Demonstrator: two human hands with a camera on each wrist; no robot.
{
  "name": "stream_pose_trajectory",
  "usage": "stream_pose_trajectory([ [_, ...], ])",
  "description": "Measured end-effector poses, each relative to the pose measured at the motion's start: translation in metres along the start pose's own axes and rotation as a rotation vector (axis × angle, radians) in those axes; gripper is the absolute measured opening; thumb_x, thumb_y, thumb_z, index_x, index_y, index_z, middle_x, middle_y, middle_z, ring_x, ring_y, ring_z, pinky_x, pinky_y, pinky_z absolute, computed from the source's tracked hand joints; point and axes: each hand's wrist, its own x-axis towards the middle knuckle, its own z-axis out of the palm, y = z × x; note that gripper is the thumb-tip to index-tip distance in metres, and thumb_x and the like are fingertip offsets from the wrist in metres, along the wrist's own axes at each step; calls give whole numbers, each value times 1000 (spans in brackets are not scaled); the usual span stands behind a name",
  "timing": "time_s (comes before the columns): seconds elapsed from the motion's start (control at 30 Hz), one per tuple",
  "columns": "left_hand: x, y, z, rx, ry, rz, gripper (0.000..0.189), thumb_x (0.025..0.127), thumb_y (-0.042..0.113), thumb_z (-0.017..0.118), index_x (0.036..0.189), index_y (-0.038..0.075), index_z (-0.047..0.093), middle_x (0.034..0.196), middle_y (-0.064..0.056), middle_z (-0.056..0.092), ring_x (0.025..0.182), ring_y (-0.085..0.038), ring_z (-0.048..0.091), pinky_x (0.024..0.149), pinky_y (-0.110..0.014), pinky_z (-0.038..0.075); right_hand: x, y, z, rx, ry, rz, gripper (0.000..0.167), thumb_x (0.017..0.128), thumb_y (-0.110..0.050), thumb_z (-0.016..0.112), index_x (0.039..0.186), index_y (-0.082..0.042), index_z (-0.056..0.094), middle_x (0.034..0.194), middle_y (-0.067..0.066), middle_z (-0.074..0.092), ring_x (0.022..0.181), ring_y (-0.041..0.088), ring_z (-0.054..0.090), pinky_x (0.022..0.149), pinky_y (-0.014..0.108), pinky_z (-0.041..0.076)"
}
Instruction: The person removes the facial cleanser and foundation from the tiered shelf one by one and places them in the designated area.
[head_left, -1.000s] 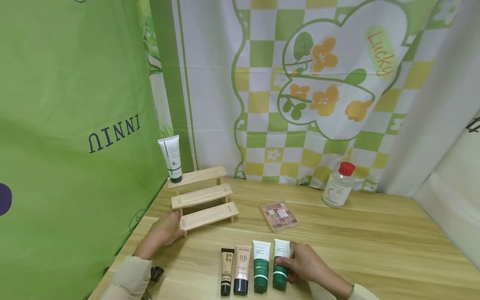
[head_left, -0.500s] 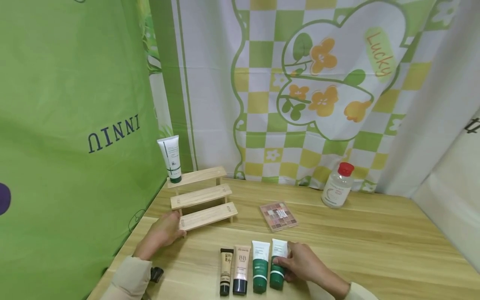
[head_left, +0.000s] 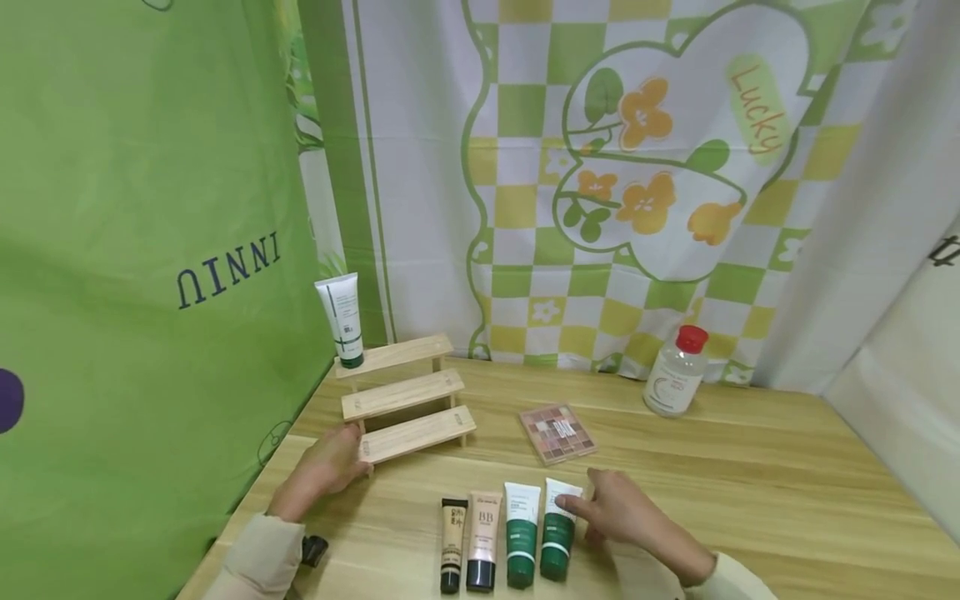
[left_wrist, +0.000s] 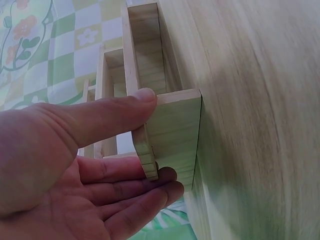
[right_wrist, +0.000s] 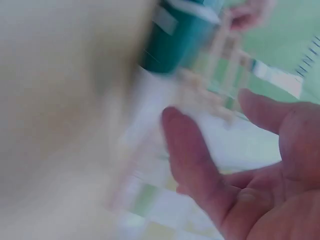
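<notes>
My left hand [head_left: 327, 463] grips the near left end of a three-step wooden display stand [head_left: 420, 435]. In the left wrist view the thumb [left_wrist: 145, 95] lies on the step's edge while the fingers curl around its end. On the top step a white tube [head_left: 344, 321] stands on its green cap. My right hand [head_left: 621, 515], thumb and fingers spread, is beside a green-and-white tube [head_left: 558, 535] and holds nothing. To its left lie another green-and-white tube [head_left: 522, 533], a pink BB cream tube [head_left: 483, 537] and a small beige tube [head_left: 453, 542] with black ends.
An eyeshadow palette [head_left: 558, 433] lies flat on the wooden table [head_left: 720, 483] behind the tubes. Farther right stands a clear bottle [head_left: 677, 375] with a red cap. A patterned curtain [head_left: 525, 250] borders the back and a green cloth [head_left: 150, 375] the left side.
My right hand has let go of the rightmost green-and-white tube and drawn slightly away to the right, its fingers opening. My left hand stays on the stand.
</notes>
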Motion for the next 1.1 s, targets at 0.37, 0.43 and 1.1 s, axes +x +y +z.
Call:
stream_pose_trajectory([
  [0.37,-1,-3,-7,30,6,9,46,73,14,81,106,-8,59,93,-19,63,79,-29,62,72,-47,56,83,-95,-36,-177,40,-334,68,95,-38,62,141,8,42,127,25,58,112,34,60,93,46,52],
  [0.43,0,-5,-8,41,8,12,46,73,15,82,105,-8,59,92,-19,64,80,-30,62,72,-48,56,110,-117,-24,-193,23,-323,71,96,-42,60,145,4,39,141,26,48,129,38,48,105,49,43],
  [1.1,-2,-4,2,-31,32,3,41,73,12,83,104,-2,59,94,-16,65,89,-33,64,80,-50,55,214,-254,59,357,122,-324,107,77,-57,76,154,-6,22,153,15,37,138,31,39,111,46,37],
])
